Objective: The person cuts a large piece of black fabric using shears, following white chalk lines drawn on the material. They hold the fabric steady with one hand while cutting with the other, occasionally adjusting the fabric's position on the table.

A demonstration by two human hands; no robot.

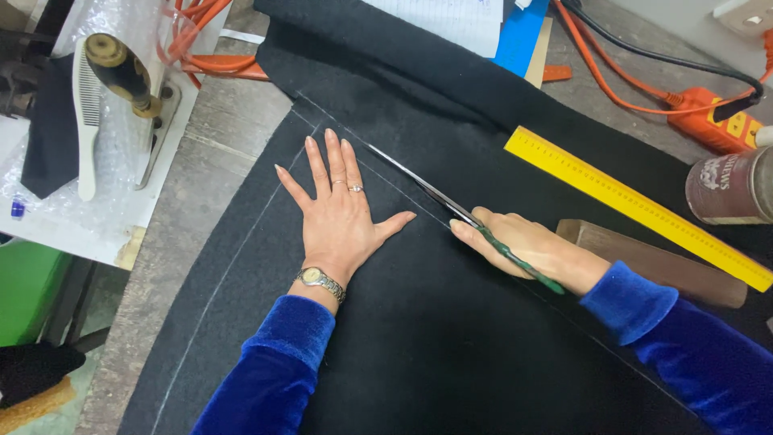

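head view — left hand [338,211] flat on black cloth [419,338], right hand [527,246] gripping scissors [435,195]

A sheet of thick black felt-like fabric [419,338] lies spread flat across the worktable, its far edge folded back on itself into a doubled band. Thin chalk lines run over it: one long curve near the left edge, and a straight diagonal pair toward the middle. Along that diagonal lie the long steel blades of a pair of tailor's shears [451,205] (handles wrapped in green), tips pointing up and left, resting right on the cloth.
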